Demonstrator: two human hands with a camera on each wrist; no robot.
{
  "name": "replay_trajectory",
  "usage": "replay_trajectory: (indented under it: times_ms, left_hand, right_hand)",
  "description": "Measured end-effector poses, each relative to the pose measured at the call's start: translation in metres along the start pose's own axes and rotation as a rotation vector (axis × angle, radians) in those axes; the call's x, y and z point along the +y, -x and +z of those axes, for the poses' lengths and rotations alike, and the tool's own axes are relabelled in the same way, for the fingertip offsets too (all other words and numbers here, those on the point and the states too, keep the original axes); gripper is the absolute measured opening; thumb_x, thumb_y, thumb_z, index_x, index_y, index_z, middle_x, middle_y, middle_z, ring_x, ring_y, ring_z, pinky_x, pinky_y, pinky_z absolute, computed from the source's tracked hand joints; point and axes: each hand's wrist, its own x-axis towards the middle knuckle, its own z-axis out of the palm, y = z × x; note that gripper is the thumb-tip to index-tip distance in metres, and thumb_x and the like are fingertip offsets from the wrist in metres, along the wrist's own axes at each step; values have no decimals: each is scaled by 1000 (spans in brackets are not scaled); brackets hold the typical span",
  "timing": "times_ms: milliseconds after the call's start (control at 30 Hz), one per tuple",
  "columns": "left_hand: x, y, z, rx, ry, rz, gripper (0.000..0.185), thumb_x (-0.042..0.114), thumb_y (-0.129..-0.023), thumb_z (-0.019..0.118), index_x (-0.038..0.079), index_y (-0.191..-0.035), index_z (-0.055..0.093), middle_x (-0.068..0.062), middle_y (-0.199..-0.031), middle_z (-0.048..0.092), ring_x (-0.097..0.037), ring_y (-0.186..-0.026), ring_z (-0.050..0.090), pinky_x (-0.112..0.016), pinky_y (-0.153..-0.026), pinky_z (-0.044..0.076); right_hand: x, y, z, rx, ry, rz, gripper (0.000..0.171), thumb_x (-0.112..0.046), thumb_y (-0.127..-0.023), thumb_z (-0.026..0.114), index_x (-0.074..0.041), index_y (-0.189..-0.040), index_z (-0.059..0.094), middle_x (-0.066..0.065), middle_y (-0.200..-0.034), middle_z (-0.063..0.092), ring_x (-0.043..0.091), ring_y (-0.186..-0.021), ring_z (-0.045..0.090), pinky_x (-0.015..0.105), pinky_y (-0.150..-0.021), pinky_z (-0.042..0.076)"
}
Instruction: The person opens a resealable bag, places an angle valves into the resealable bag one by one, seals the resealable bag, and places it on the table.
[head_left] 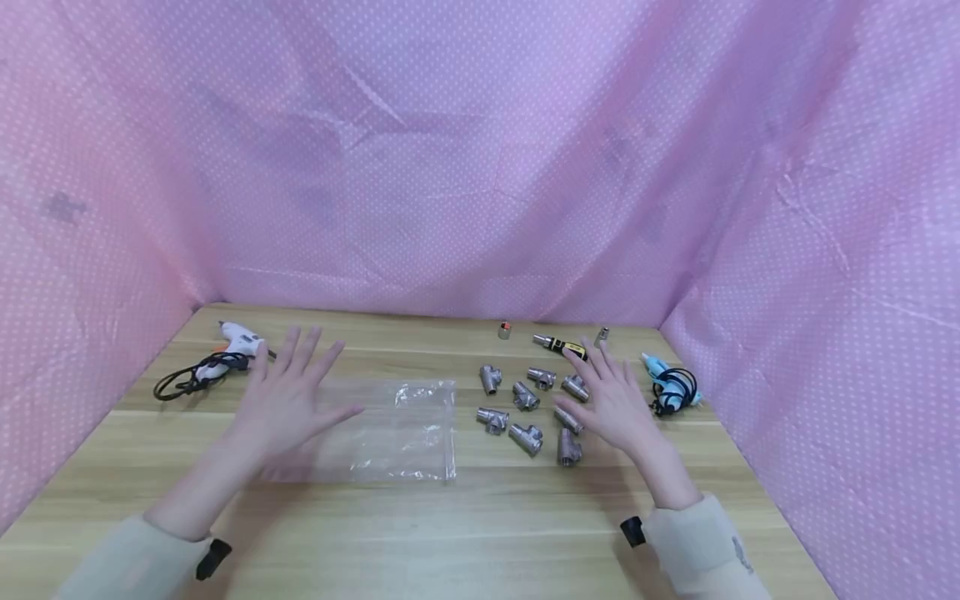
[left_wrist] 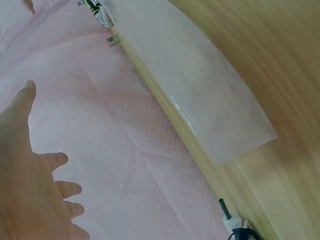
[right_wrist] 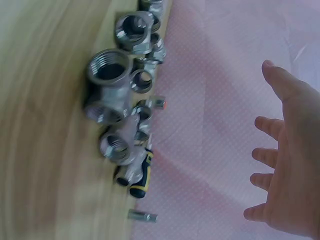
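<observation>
Both hands hover above the table with fingers spread and nothing in them. In the head view the left hand (head_left: 283,408) is over the left end of a clear plastic bag (head_left: 397,433) lying flat; part of the bag is hidden behind it. The right hand (head_left: 613,404) is near several metal threaded tee fittings (head_left: 527,439), covering part of that group. The right wrist view shows the tees' threaded openings, one large tee (right_wrist: 107,90) closest. The left wrist view shows the bag's milky sheet (left_wrist: 200,85) beyond the hand.
A white glue gun (head_left: 240,340) with black cord lies at the left, a blue glue gun (head_left: 671,383) at the right. Toward the back are a yellow-black screwdriver (head_left: 564,347) and two small metal pieces, one of them orange-topped (head_left: 505,330). Pink dotted cloth (head_left: 465,208) surrounds the table.
</observation>
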Motion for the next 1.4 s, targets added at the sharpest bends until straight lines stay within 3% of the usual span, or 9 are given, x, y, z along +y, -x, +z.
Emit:
replay_trajectory:
  times_ms: [167,333,533,767,967,1100,1267,1400]
  left_hand:
    - [8,-5,-4,-56,-5,31,98,78,-79,40,15,-152,19,-16,-157,-2,-36,-142,-11,-55,-108,-19]
    - [21,-8,3,-114,29,76,102,82,-76,37,18,-153,15,-13,-157,-1,-35,-144,-6,-57,-110,-14]
    - [35,-9,22,-138,31,179,106,85,-72,37,19,-152,16,-13,-157,7,-34,-144,3,-56,-114,-4]
    - [52,-13,50,-159,134,276,108,72,-70,61,15,-152,20,-16,-155,17,-36,-143,13,-57,-114,9]
    - [58,-18,72,-162,150,342,111,71,-67,65,14,-151,21,-19,-151,28,-39,-139,25,-57,-111,22]
    - [59,-22,82,-178,211,353,113,70,-65,68,11,-150,23,-20,-149,31,-41,-136,28,-59,-109,24]
    - [62,-29,88,-262,321,317,115,66,-63,72,14,-152,20,-19,-152,26,-41,-138,25,-59,-110,21]
    - [62,-34,91,-308,383,313,115,64,-63,74,18,-152,18,-18,-151,27,-40,-137,27,-59,-109,22]
  right_hand:
    - [-16,-9,-6,11,-33,-58,77,-59,-87,52,-27,-151,23,8,-158,9,36,-144,7,62,-112,9]
    - [-38,-14,1,-11,-71,-137,78,-57,-87,54,-23,-151,24,5,-158,7,34,-144,6,59,-113,9]
    - [-60,-14,18,-46,-107,-232,80,-54,-86,58,-20,-150,25,9,-157,16,32,-143,16,54,-113,17]
    - [-71,-12,43,-102,-174,-325,83,-54,-83,62,-20,-150,27,10,-153,26,34,-138,27,55,-108,29]
    - [-72,-14,65,-201,-159,-434,82,-60,-84,55,-14,-148,31,12,-152,28,31,-138,30,49,-111,28]
    - [-72,-20,75,-266,-115,-509,83,-61,-85,53,-11,-147,32,12,-151,30,30,-138,29,47,-111,27]
    - [-73,-29,82,-311,-108,-626,80,-60,-85,54,-10,-145,36,12,-149,35,34,-137,31,53,-111,26]
    - [-76,-37,84,-346,-101,-683,76,-60,-87,52,-15,-146,35,8,-151,32,29,-138,30,54,-111,23]
